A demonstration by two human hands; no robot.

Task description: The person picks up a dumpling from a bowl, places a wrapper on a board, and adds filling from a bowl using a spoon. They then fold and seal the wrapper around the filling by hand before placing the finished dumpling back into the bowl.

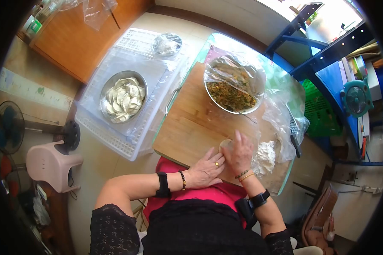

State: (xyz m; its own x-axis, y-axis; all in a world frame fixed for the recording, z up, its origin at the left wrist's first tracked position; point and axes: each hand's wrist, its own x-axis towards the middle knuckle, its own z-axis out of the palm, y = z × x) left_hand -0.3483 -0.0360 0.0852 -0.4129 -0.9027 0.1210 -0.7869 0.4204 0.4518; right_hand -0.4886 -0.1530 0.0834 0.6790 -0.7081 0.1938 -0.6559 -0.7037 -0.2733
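Pale dough (224, 145) sits just below the frame's middle, over the wooden board (185, 127), and looks soft, light and easy to tear, so hold its edge. The left hand (205, 170) has its grip flat beside it; the right hand (240, 156) hides part, so I can't tell how tight its grip is.

The glass tabletop (278, 80), centre to upper right of the frame, supports a wooden board (191, 117). The board carries a white flour heap (265, 157), right of centre. At upper left, a perforated white rack (132, 39) carries a translucent sheet (155, 70) bearing a metal bowl (145, 97).
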